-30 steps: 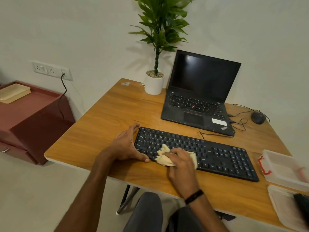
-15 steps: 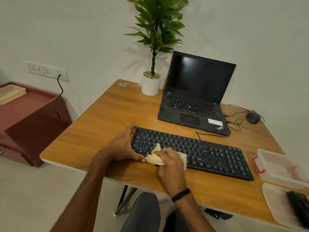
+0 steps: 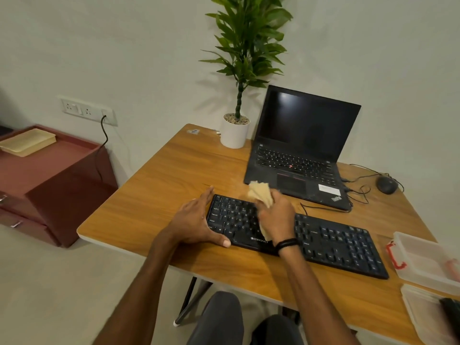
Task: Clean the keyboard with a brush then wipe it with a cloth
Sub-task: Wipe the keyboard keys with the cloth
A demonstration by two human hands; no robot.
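Wiping step. The black full-size keyboard [image 3: 336, 242] lies on the wooden worktop [image 3: 161, 195]. The left hand [image 3: 196, 220], fingers straight, braces its left end, presumably against sliding. The right hand [image 3: 276, 220] clutches a crumpled beige cloth [image 3: 260, 191] over the upper-left keys. The cloth is blurred, so contact is uncertain.

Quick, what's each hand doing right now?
Left hand: open, resting against the left end of the keyboard.
Right hand: holding the cloth over the keyboard.
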